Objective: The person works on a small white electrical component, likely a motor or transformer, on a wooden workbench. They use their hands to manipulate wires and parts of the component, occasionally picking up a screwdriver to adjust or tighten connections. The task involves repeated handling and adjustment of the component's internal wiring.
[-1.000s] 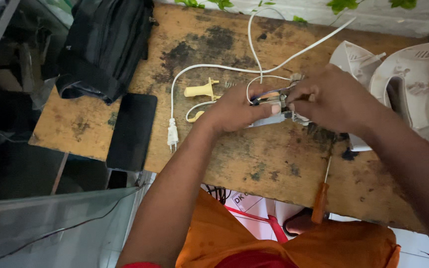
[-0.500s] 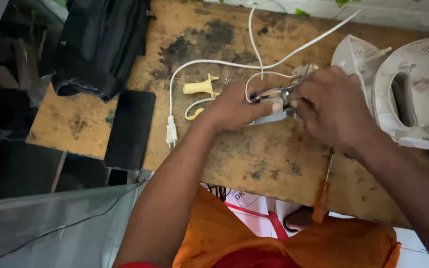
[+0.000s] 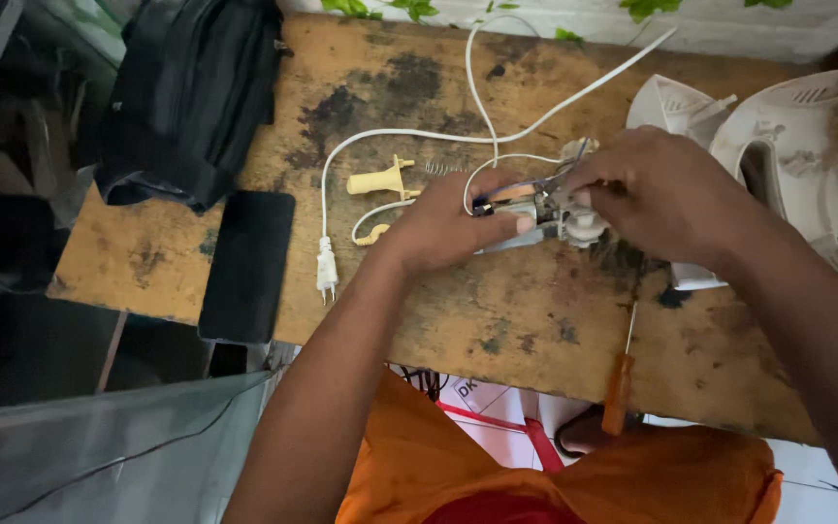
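Both hands meet over a small electrical assembly (image 3: 535, 209) near the middle of the bench (image 3: 535, 320). Left hand (image 3: 448, 225) comes in from the lower left, fingers curled over the assembly's left end, thumb lying along its near side, so it is pinching and steadying the part. Right hand (image 3: 661, 194) comes in from the right, fingertips drawn together on the assembly's right end near a round whitish piece (image 3: 584, 228); exactly what they pinch is hidden by the fingers.

Key relation: assembly's long axis runs roughly left to right across the bench, tilted slightly up toward the right, lying between the two hands. Left hand holds one end, right hand works the other, both touching it, neither clearly nearer.

White cord (image 3: 390, 146) loops away from the assembly toward the far edge and back down to a white plug (image 3: 326, 267), left of the left hand. Pale yellow plastic piece (image 3: 380, 180) lies just beyond the left hand, apart from it. Black phone (image 3: 246, 264) rests at the bench's left near edge, black bag (image 3: 196, 97) at the far left. Screwdriver with orange handle (image 3: 619, 388) overhangs the near edge, below the right hand, untouched. White appliance housing (image 3: 807, 165) sits at the right, behind the right wrist.
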